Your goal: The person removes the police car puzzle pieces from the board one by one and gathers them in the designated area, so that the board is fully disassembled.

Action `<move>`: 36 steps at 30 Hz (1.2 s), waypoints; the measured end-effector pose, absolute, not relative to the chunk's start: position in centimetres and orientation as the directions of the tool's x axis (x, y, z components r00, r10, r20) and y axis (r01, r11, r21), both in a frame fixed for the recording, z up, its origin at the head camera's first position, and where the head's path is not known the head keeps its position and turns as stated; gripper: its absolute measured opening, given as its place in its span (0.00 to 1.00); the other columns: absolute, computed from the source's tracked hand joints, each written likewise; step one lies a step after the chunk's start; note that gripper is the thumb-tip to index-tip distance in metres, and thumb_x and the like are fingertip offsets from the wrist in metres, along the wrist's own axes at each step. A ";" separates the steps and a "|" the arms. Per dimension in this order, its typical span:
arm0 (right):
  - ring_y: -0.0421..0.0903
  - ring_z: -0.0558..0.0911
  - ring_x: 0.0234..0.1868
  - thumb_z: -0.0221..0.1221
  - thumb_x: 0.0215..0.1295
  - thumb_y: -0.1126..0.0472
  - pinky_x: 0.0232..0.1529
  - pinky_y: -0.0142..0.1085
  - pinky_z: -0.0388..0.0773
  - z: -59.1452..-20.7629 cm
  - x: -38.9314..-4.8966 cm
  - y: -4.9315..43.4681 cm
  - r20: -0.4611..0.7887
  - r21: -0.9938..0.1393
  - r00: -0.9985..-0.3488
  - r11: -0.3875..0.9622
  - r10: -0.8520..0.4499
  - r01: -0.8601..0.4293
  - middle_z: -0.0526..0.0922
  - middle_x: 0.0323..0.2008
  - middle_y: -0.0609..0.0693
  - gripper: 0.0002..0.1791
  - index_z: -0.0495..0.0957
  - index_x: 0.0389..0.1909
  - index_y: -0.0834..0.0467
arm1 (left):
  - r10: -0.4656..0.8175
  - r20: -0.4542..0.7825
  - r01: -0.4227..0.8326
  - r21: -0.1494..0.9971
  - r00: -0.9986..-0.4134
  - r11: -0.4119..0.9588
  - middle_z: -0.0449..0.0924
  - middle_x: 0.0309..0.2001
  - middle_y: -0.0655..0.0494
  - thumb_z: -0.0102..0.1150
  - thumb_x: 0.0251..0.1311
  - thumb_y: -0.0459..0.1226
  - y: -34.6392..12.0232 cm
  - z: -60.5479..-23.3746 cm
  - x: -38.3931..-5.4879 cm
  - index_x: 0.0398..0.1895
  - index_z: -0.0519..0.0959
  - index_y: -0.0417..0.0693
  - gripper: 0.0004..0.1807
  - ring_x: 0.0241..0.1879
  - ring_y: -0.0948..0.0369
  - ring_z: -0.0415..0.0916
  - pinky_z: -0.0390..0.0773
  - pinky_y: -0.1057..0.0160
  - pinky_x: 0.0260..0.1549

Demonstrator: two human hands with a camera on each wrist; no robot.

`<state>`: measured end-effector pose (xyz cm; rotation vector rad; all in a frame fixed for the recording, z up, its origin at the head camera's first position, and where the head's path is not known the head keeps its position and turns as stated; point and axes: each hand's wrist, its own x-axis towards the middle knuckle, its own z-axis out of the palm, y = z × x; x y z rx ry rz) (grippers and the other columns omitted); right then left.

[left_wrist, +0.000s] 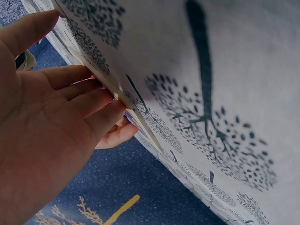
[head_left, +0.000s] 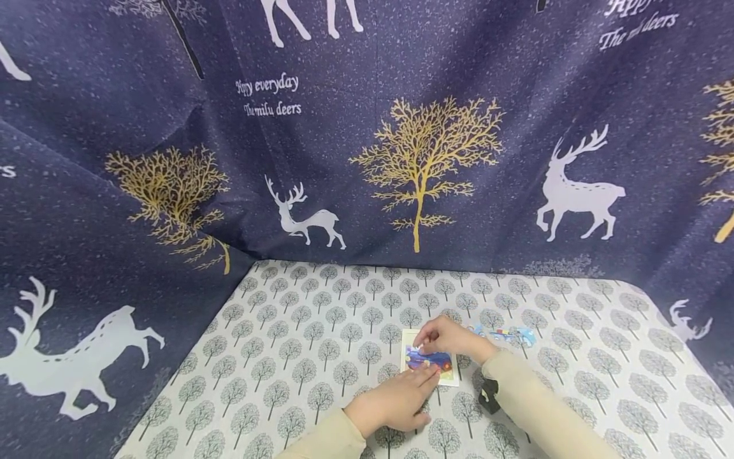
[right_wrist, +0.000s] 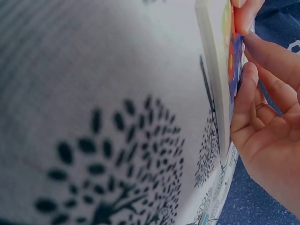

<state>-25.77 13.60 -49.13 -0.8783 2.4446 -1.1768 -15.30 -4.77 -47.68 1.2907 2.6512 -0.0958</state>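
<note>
A small jigsaw puzzle [head_left: 445, 364] in a thin white-edged tray lies on the tablecloth, its picture blue with orange and yellow patches. My left hand [head_left: 395, 400] rests on its lower left part, fingers nearly straight across the surface; in the left wrist view the fingers reach over the tray's pale edge [left_wrist: 112, 88]. At the upper left of the picture, my right hand [head_left: 447, 336] pinches a small puzzle piece between thumb and curled fingers, mostly hidden by the fingertips. The right wrist view has these fingertips [right_wrist: 249, 72] right at the picture's surface.
Several loose light-blue puzzle pieces [head_left: 507, 335] lie on the tablecloth beyond the right forearm. A black object [head_left: 489, 396] shows at the right sleeve. The tree-print tablecloth [head_left: 321, 331] meets a dark blue deer-print curtain [head_left: 344, 153] behind and at the left.
</note>
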 end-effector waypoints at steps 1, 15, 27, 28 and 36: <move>0.35 0.73 0.23 0.66 0.53 0.68 0.27 0.27 0.74 -49.1 -25.8 13.6 -0.002 -0.784 -0.774 0.481 -0.634 -0.392 0.78 0.23 0.44 0.07 0.85 0.35 0.61 | 0.773 -0.202 0.785 0.027 -0.602 0.618 0.52 0.75 0.51 0.53 0.65 0.54 -4.8 -47.6 -15.3 0.74 0.55 0.42 0.41 0.73 0.58 0.49 0.57 0.64 0.68; 0.41 0.79 0.31 0.66 0.52 0.68 0.38 0.35 0.78 -49.5 -26.0 13.6 -0.040 -0.824 -0.792 0.469 -0.609 -0.319 0.82 0.28 0.43 0.08 0.83 0.33 0.55 | 0.768 -0.214 0.776 0.063 -0.604 0.628 0.51 0.75 0.51 0.53 0.65 0.52 -4.7 -47.7 -15.4 0.74 0.55 0.41 0.40 0.73 0.58 0.49 0.56 0.65 0.69; 0.43 0.81 0.32 0.64 0.57 0.64 0.37 0.35 0.80 -48.6 -25.9 14.2 -0.004 -0.824 -0.781 0.445 -0.625 -0.352 0.84 0.32 0.47 0.04 0.82 0.35 0.57 | 0.780 -0.213 0.785 0.077 -0.589 0.614 0.51 0.75 0.51 0.53 0.65 0.52 -4.9 -47.7 -15.4 0.74 0.55 0.42 0.40 0.73 0.58 0.48 0.57 0.63 0.69; 0.44 0.81 0.33 0.64 0.58 0.64 0.38 0.37 0.80 -48.6 -25.9 14.4 0.000 -0.825 -0.786 0.444 -0.618 -0.349 0.84 0.33 0.48 0.05 0.83 0.35 0.57 | 0.780 -0.212 0.785 0.079 -0.589 0.615 0.51 0.75 0.51 0.53 0.65 0.52 -4.9 -47.7 -15.4 0.74 0.55 0.42 0.40 0.73 0.57 0.48 0.57 0.63 0.68; 0.46 0.80 0.44 0.60 0.62 0.61 0.53 0.49 0.76 -47.6 -26.0 16.4 0.009 -0.846 -0.838 0.443 -0.546 -0.297 0.83 0.41 0.49 0.09 0.82 0.42 0.58 | 0.776 -0.205 0.780 0.078 -0.597 0.621 0.53 0.74 0.52 0.55 0.64 0.51 -4.8 -47.2 -15.3 0.74 0.56 0.42 0.40 0.73 0.57 0.49 0.58 0.63 0.68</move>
